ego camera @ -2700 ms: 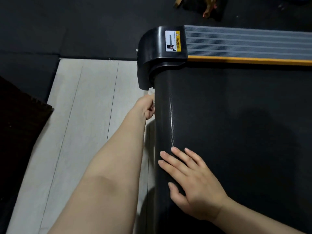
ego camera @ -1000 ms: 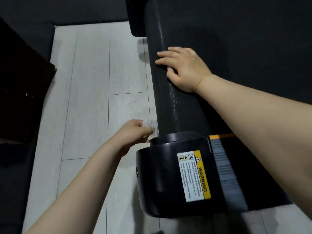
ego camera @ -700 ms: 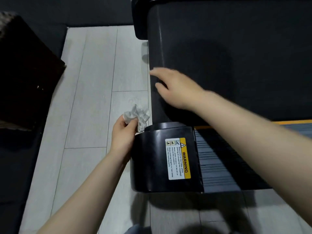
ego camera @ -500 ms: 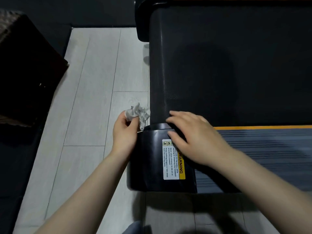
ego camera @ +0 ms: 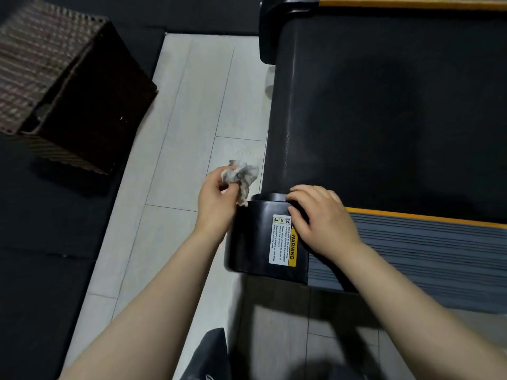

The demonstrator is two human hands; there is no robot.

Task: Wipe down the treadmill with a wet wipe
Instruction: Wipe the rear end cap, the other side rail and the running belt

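The treadmill's black belt (ego camera: 384, 111) fills the upper right, its rear roller end facing me. A black plastic end cap (ego camera: 255, 242) with a white and yellow warning label (ego camera: 282, 245) covers the near corner, beside a grey ribbed side rail (ego camera: 425, 250) edged in orange. My left hand (ego camera: 214, 204) grips a crumpled white wet wipe (ego camera: 242, 175) just left of the cap's top edge, beside the belt's end. My right hand (ego camera: 321, 218) rests on top of the end cap, fingers bent over its far edge and partly covering the label.
A dark woven basket (ego camera: 63, 86) stands on black floor mats at the upper left. Pale floor planks (ego camera: 178, 149) run between the mats and the treadmill. A second end cap (ego camera: 270, 28) sits at the belt's far corner. Dark clothing shows at the bottom edge.
My view swung from the far corner to the near one. My left hand brought the wipe along the belt's end to the near cap. My right hand left the belt and settled on the cap.
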